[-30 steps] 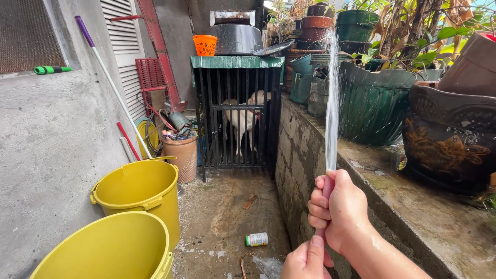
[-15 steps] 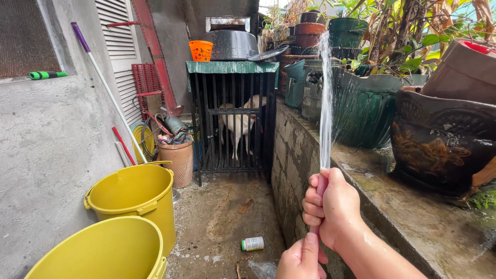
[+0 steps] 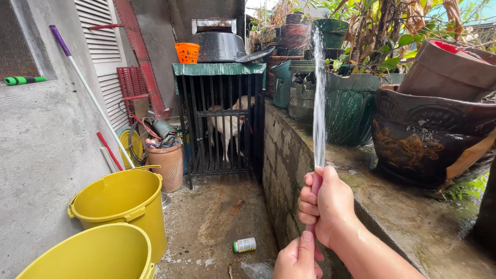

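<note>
My right hand (image 3: pixel 330 206) is wrapped tight around the pink hose (image 3: pixel 315 187), fingers curled fully closed on it just below its tip, thumb pressed over the top. My left hand (image 3: pixel 297 258) sits lower at the bottom edge of the view, its grip also closed around the same hose, thumb pointing up along it. From the tip, a jet of water (image 3: pixel 319 93) shoots up and away toward the green planter (image 3: pixel 356 106) and the dark glazed pot (image 3: pixel 429 134) on the concrete ledge (image 3: pixel 392 206). Left of my hands, two yellow buckets (image 3: pixel 121 199) stand on the floor, with a small bottle (image 3: pixel 244 244) lying near the wall and a barred cage (image 3: pixel 219 121) holding a white dog behind.
</note>
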